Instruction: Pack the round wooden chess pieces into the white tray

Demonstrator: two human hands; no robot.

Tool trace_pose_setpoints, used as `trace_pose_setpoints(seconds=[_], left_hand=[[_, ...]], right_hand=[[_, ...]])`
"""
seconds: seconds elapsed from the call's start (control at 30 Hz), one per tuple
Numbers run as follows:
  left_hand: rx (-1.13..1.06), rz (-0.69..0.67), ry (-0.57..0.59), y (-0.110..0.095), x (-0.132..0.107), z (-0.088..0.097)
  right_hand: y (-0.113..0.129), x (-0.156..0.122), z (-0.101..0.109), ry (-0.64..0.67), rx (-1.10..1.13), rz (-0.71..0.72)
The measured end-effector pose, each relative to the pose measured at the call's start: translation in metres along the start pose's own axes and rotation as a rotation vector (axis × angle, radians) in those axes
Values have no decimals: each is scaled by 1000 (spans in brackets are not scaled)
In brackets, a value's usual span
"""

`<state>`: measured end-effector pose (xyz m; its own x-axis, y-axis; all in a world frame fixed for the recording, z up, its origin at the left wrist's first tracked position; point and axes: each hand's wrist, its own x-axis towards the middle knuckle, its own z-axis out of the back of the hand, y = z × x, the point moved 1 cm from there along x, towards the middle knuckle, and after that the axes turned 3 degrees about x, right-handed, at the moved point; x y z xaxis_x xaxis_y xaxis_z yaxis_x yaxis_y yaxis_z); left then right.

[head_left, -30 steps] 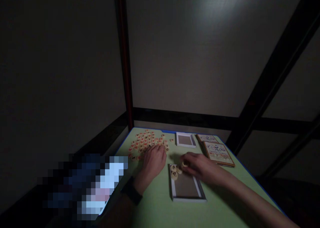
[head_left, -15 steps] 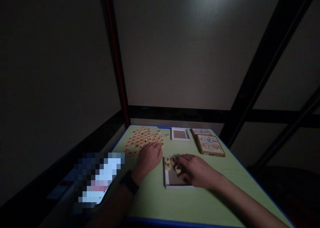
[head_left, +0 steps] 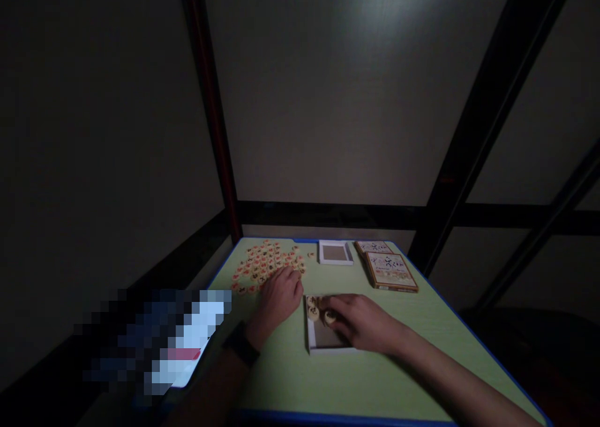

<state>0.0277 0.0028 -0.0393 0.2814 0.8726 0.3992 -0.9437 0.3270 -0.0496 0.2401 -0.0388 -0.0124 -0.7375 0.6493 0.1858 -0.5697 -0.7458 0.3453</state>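
Observation:
My right hand (head_left: 363,321) reaches into the near shallow white box (head_left: 309,342), with thumb and fingers closed around a round wooden Chinese chess piece (head_left: 329,317). A few other pieces (head_left: 313,313) with dark characters lie in the box's far left corner, partly hidden by my fingers. My left hand (head_left: 280,297), a dark band on its wrist, rests at the near right edge of a spread of Chinese chess pieces (head_left: 265,261) with red and black characters. Its fingers are curled together, their tips hidden behind the hand, so what they hold cannot be seen.
A second shallow white box (head_left: 349,259) stands at the table's far edge. Two printed box lids (head_left: 391,271) overlap at the right. A pixelated bright screen (head_left: 197,333) is at the left. The green table (head_left: 290,377) has a blue rim.
My right fingers have shifted slightly left and inward over the pieces in the near box. My left hand stays by the spread pieces. The whole view has tilted slightly.

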Motion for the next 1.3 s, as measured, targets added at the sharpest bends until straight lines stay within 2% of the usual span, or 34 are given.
trace_pose_setpoints(seconds=[0.3, 0.53, 0.7, 0.8, 1.0, 1.3], left_hand=[[-6, -25, -14, 1, -1, -2], [-1, -21, -3, 0, -2, -2], [-16, -18, -18, 1, -1, -6], [-14, -27, -20, 1, -1, -6], [-7, -44, -34, 1, -2, -5], [-14, -47, 7, -3, -1, 1]], right_hand=[[-3, -3, 17, 33, -36, -43], [-4, 0, 2, 82, -96, -10], [0, 3, -9, 51, -213, -92], [0, 2, -7, 42, -241, -122], [-3, -2, 3, 66, -244, -85], [-2, 6, -10, 22, -274, -73]])
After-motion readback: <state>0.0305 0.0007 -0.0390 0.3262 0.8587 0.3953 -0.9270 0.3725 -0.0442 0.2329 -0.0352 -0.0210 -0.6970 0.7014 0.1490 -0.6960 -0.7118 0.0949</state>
